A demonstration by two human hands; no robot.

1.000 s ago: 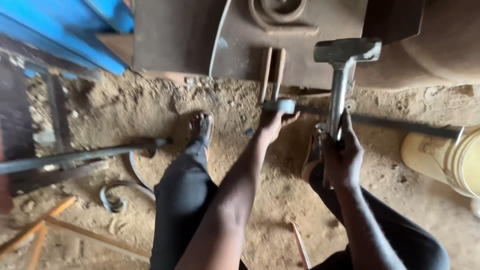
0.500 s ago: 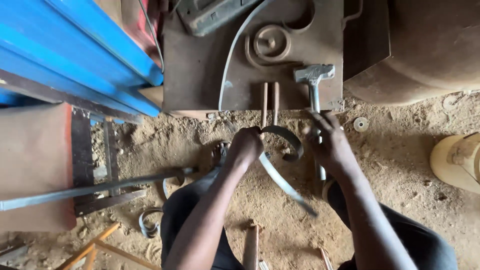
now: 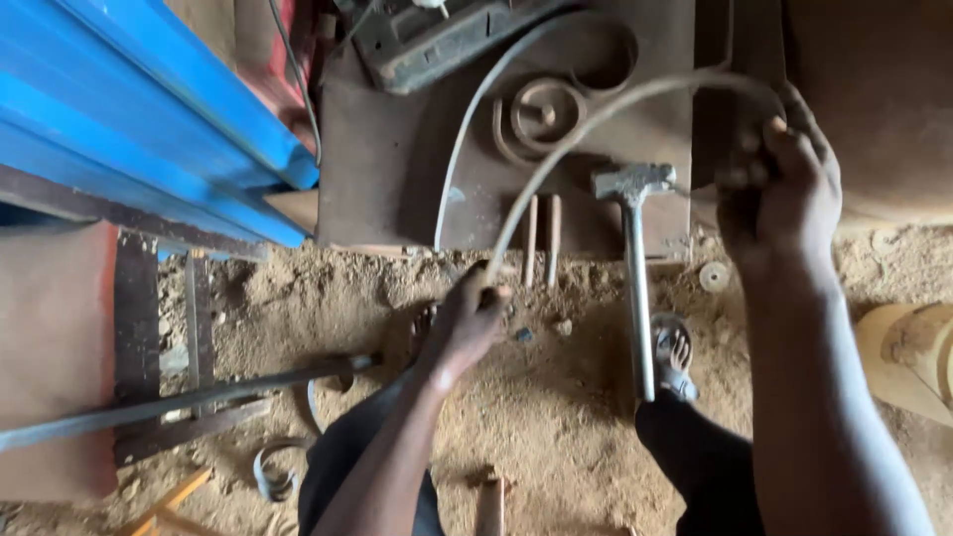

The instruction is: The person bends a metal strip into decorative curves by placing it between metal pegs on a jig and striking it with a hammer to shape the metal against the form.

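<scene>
While we bent it low by the plate's near edge half a second ago, the curved metal strip (image 3: 586, 129) now arches above the steel plate (image 3: 397, 179). Our left hand (image 3: 467, 323) clenches its near end and our right hand (image 3: 779, 189) its far end; the hammer (image 3: 635, 258) lies free on the near edge.

Steel plate (image 3: 397, 149) lies flat on sandy ground (image 3: 556, 417) ahead of me. Scroll jig (image 3: 544, 111) sits mid-plate; two upright pins (image 3: 542, 238) at its near edge. Hammer (image 3: 635, 268) w/ head on plate's near-right corner, handle running back over the sand toward my right foot (image 3: 675, 355). Bent strip (image 3: 596, 114) arcs above plate btw my left hand (image 3: 465, 323), near edge, & right hand (image 3: 779, 184), right edge. Long bar (image 3: 189, 397) on sand, left.
</scene>
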